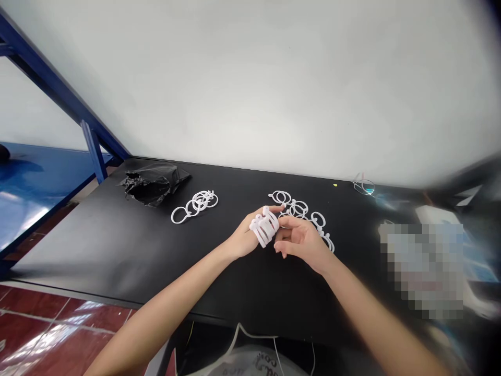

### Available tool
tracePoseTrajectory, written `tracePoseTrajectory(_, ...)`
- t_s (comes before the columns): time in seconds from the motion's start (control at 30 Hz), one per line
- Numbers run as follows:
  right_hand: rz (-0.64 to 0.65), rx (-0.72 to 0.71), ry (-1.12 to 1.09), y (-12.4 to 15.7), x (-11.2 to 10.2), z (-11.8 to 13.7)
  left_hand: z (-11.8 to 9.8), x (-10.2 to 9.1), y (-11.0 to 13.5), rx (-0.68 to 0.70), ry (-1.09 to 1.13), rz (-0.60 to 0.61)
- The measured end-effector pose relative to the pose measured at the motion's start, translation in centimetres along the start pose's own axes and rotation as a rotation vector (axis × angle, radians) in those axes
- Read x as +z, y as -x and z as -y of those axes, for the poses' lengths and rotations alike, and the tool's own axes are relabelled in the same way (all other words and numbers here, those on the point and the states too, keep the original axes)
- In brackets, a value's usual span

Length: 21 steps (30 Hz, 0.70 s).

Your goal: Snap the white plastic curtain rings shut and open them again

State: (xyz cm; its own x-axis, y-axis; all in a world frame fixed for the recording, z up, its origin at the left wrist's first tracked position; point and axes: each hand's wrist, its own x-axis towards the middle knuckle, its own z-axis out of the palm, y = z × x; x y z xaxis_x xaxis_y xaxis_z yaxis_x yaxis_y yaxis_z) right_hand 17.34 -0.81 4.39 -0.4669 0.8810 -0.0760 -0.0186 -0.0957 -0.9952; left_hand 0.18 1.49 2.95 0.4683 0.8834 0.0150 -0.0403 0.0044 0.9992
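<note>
The left hand (243,237) carries a stack of white curtain rings (265,227), which sits around its fingers, small eyelets toward the back of the hand and the forefinger reaching out past the bands. The right hand (303,239) is just beside the stack, fingers loosely curled and thumb held apart, with nothing seen in its grasp; whether a fingertip touches the bands I cannot tell

The rings look like thin moulded plastic, so they should be light and fairly stiff, with a little spring, and smooth enough to slide over each other. The eyelets look like the weaker spots and could snag on neighbours. A pinch on the plain band, away from the eyelet, seems the surest hold

Just beyond the right hand and partly behind it, a loose spread of rings (299,208) overlaps on the black desk (97,245), so a band there may drag others along. Left of the left hand and farther out lies a smaller ring cluster (195,204), and beyond that a crumpled black plastic bag (169,177)
</note>
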Motion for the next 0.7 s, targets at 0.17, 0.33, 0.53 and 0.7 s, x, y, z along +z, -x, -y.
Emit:
tracePoseTrajectory(0.17,0.1,0.156,-0.104,-0.2,1.0,0.0,0.3,0.4,0.5,-0.077,0.093,0.178)
tracePoseTrajectory(0.33,0.072,0.164,-0.139,-0.1,1.0,-0.2,0.3,0.1,0.7,0.091,-0.095,0.201)
tracePoseTrajectory(0.53,0.066,0.197,-0.152,-0.2,0.8,-0.8,0.1,-0.1,0.5,0.179,-0.27,0.211)
tracePoseTrajectory(0.7,0.063,0.207,-0.134,-0.3,1.0,-0.8,0.4,-0.4,0.5,0.242,-0.368,0.214)
